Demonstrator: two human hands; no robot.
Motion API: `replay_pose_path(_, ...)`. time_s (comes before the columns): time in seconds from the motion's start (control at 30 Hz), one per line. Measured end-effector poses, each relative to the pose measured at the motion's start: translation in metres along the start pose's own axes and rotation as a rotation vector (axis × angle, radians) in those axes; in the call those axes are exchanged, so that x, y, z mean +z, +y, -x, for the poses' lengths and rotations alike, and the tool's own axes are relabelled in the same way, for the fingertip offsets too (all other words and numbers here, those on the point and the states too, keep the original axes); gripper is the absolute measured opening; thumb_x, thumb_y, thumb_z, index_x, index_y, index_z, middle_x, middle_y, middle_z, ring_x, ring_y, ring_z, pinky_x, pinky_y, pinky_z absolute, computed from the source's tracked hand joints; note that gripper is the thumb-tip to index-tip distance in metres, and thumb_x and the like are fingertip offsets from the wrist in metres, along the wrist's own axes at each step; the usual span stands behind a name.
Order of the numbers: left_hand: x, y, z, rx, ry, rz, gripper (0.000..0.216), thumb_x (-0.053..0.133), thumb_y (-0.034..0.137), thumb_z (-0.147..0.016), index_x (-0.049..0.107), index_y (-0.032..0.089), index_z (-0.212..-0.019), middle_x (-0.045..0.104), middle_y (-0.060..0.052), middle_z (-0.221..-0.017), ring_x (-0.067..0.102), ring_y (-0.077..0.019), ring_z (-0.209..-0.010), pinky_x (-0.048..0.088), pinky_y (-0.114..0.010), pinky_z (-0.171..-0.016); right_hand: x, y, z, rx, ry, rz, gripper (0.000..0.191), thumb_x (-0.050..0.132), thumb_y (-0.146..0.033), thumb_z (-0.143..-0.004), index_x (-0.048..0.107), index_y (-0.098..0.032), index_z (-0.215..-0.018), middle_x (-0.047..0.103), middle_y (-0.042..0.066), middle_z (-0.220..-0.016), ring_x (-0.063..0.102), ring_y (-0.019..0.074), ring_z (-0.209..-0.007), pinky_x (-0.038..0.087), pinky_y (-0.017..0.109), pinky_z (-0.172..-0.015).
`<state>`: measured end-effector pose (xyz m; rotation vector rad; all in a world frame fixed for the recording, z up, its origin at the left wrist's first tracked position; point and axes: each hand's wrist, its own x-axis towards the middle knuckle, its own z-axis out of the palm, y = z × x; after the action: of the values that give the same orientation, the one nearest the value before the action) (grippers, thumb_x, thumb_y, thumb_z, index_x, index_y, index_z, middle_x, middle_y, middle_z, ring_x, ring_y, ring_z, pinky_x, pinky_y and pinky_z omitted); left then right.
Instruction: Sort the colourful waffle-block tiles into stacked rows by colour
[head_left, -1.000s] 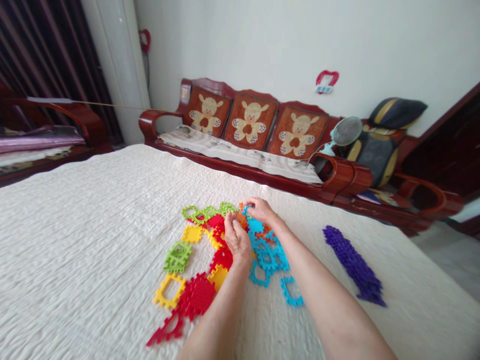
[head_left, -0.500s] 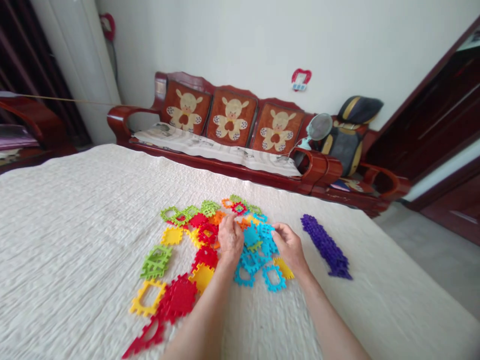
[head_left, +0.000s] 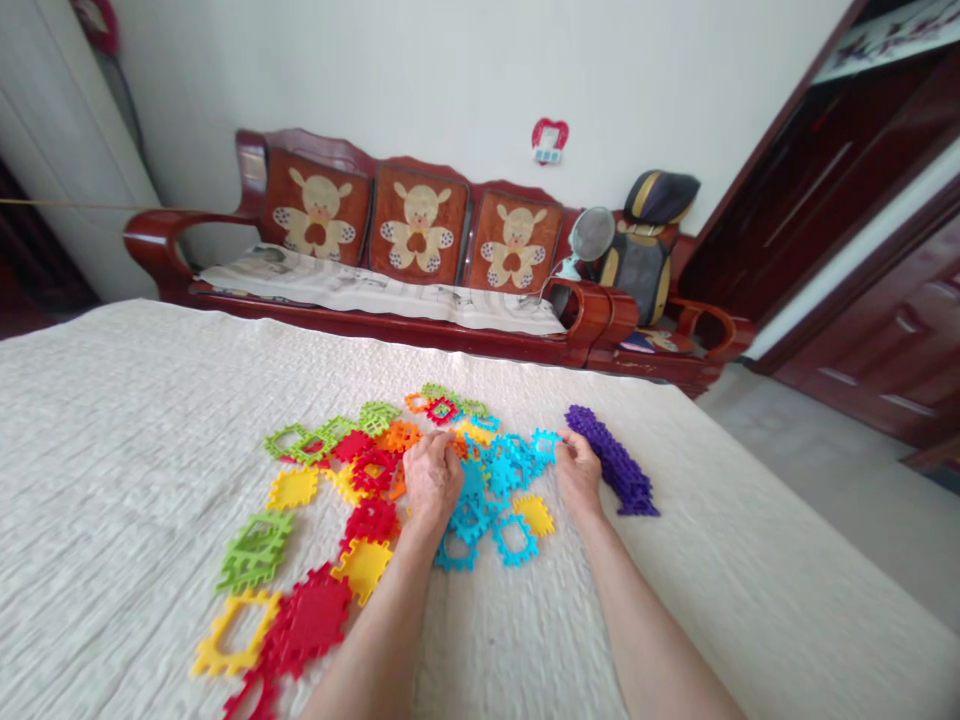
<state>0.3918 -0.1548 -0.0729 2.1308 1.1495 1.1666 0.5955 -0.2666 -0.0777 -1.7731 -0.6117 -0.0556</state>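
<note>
Flat, notched plastic building pieces lie in a loose pile. My right hand (head_left: 579, 472) is closed in a pinch on the edge of a blue frame-shaped piece (head_left: 546, 446) at the right side of the blue heap (head_left: 510, 465). My left hand (head_left: 435, 480) rests between the blue heap and the red pieces (head_left: 373, 520), its fingers curled down. What its fingertips hold, if anything, is hidden. Close to it lie an orange piece (head_left: 399, 436) and a yellow piece (head_left: 475, 434). Beneath the heap are a blue frame (head_left: 516, 540) and a yellow square (head_left: 535, 515).
A long purple stack of pieces (head_left: 613, 462) lies right of my right hand. Green pieces (head_left: 256, 550) and a yellow frame (head_left: 236, 632) are at the left on the white quilted cover (head_left: 112, 450). Behind stands a wooden sofa (head_left: 360, 310) with bear cushions.
The view has swung right, so the scene sits further left. My right hand has moved right relative to the blue heap, with the blue frame-shaped piece at its fingertips. My left hand stays near the heap.
</note>
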Motion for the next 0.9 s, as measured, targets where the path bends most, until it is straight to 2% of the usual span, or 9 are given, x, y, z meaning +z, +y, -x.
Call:
replay_pose_path(0.1,0.000,0.000,0.000,-0.004,-0.005,-0.019,0.032,0.043,0.014,-0.083,0.070,0.019,-0.098,0.070,-0.007,-0.105,0.063,-0.0213,-0.097,0.044,-0.037,-0.094,0.000,0.005,0.000,-0.108,-0.002,0.137,0.042,0.050,-0.034,-0.070,0.063,-0.014,-0.105,0.065,0.013,-0.109,0.061,0.0238,-0.097,0.047,0.039,-0.091)
replay_pose_path(0.2,0.000,0.000,0.000,0.003,-0.005,-0.034,0.032,0.043,0.014,-0.082,0.071,0.019,-0.097,0.071,-0.006,-0.104,0.063,-0.0212,-0.095,0.045,-0.037,-0.092,-0.002,0.005,0.000,-0.217,-0.104,0.226,0.047,0.050,-0.023,-0.066,0.061,-0.017,-0.111,0.062,0.012,-0.116,0.058,0.0240,-0.107,0.044,0.038,-0.096)
replay_pose_path(0.3,0.000,-0.001,0.000,0.018,0.004,-0.040,0.032,0.043,0.014,-0.082,0.070,0.019,-0.097,0.071,-0.006,-0.103,0.064,-0.0210,-0.094,0.045,-0.036,-0.091,-0.005,0.005,0.000,-0.307,-0.261,0.327,0.048,0.048,-0.014,-0.062,0.063,-0.018,-0.108,0.064,0.011,-0.115,0.057,0.0232,-0.109,0.042,0.038,-0.101)
replay_pose_path(0.37,0.000,-0.001,0.000,0.023,0.009,-0.047,0.032,0.042,0.015,-0.083,0.071,0.019,-0.096,0.071,-0.006,-0.104,0.064,-0.0212,-0.095,0.045,-0.036,-0.091,-0.006,0.005,-0.001,-0.361,-0.316,0.404,0.044,0.047,-0.011,-0.064,0.065,-0.017,-0.103,0.066,0.011,-0.113,0.057,0.0234,-0.110,0.040,0.039,-0.103)
replay_pose_path(0.57,0.000,-0.002,-0.001,0.041,0.008,-0.068,0.030,0.043,0.017,-0.083,0.071,0.020,-0.095,0.071,-0.005,-0.103,0.064,-0.0219,-0.095,0.045,-0.036,-0.091,-0.004,0.007,0.000,-0.531,-0.334,0.494,0.040,0.040,-0.006,-0.072,0.065,-0.016,-0.102,0.066,0.012,-0.110,0.057,0.0216,-0.109,0.042,0.038,-0.100)
replay_pose_path(0.63,0.000,-0.003,-0.001,0.045,0.006,-0.074,0.030,0.044,0.017,-0.082,0.071,0.020,-0.095,0.071,-0.005,-0.103,0.064,-0.0221,-0.094,0.046,-0.036,-0.091,-0.004,0.007,0.000,-0.531,-0.290,0.492,0.043,0.038,-0.006,-0.076,0.062,-0.016,-0.109,0.066,0.011,-0.108,0.058,0.0207,-0.106,0.044,0.036,-0.097)
replay_pose_path(0.77,-0.001,-0.002,0.000,0.049,0.005,-0.092,0.030,0.043,0.018,-0.082,0.071,0.020,-0.095,0.072,-0.006,-0.102,0.065,-0.0226,-0.092,0.047,-0.037,-0.088,-0.006,0.000,0.000,-0.441,-0.114,0.500,0.045,0.033,-0.011,-0.084,0.057,-0.014,-0.121,0.066,0.012,-0.113,0.059,0.0204,-0.106,0.045,0.034,-0.095)
replay_pose_path(0.9,-0.001,-0.002,0.000,0.059,0.005,-0.097,0.031,0.043,0.018,-0.083,0.071,0.020,-0.095,0.072,-0.006,-0.101,0.065,-0.0219,-0.092,0.047,-0.035,-0.087,-0.010,-0.011,-0.001,-0.323,-0.087,0.574,0.042,0.035,-0.017,-0.086,0.059,-0.016,-0.121,0.067,0.009,-0.115,0.061,0.0200,-0.105,0.043,0.029,-0.095)
